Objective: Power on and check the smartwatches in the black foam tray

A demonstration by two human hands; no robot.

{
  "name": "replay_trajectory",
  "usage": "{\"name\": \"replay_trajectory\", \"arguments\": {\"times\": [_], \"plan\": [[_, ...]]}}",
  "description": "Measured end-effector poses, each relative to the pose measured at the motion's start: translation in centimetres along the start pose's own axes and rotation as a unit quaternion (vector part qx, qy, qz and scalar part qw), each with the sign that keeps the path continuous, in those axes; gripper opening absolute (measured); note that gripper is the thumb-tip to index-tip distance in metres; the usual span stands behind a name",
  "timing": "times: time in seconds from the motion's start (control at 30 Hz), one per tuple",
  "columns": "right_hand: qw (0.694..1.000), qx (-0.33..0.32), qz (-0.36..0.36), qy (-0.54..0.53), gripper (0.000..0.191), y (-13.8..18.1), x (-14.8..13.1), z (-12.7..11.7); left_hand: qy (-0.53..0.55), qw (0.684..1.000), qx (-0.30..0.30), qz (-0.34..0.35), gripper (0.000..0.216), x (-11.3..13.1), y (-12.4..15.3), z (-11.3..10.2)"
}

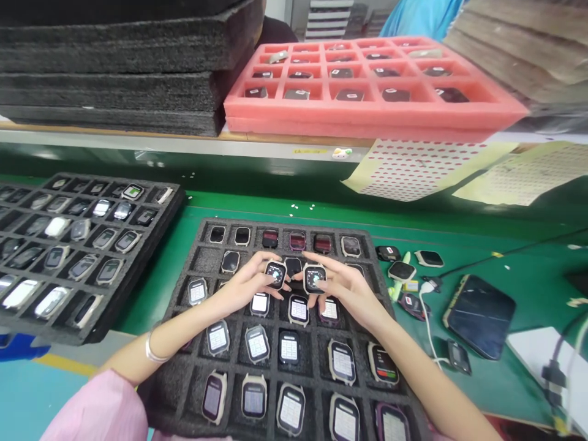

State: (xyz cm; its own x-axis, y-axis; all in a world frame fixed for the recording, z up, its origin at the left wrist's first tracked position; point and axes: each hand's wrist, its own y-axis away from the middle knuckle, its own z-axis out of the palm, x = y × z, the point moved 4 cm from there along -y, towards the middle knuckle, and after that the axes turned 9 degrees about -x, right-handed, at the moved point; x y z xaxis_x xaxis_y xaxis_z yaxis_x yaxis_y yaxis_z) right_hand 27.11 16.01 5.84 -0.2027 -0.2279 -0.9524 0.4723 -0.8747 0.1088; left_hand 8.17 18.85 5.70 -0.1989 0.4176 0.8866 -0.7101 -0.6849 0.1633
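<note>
My left hand (pixel 250 283) holds a watch body (pixel 276 274) with a lit round screen, fingers curled round it. My right hand (pixel 342 286) grips a second watch body (pixel 315 278) the same way. Both hands hover side by side over the middle of a black foam tray (pixel 193 367). The tray's pockets hold several watch bodies, many with lit white screens, such as one (pixel 289 348) just below my hands. A few pockets near the top left are bare.
Another black foam tray (pixel 151 233) of watch bodies lies at the left. A pink foam tray (pixel 367 113) and stacked black foam (pixel 114 61) sit on the shelf behind. Loose watch bodies (pixel 402 271), a white cable (pixel 429 324) and a dark phone (pixel 480 313) lie on the green mat at right.
</note>
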Motion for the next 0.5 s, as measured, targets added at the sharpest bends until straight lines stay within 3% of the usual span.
{"name": "replay_trajectory", "arguments": {"times": [0.5], "plan": [[0.999,0.024,0.000,0.043,0.044,0.10,-0.29,0.00,-0.034,0.999,-0.020,-0.003,0.035,0.23,0.07,0.10]]}}
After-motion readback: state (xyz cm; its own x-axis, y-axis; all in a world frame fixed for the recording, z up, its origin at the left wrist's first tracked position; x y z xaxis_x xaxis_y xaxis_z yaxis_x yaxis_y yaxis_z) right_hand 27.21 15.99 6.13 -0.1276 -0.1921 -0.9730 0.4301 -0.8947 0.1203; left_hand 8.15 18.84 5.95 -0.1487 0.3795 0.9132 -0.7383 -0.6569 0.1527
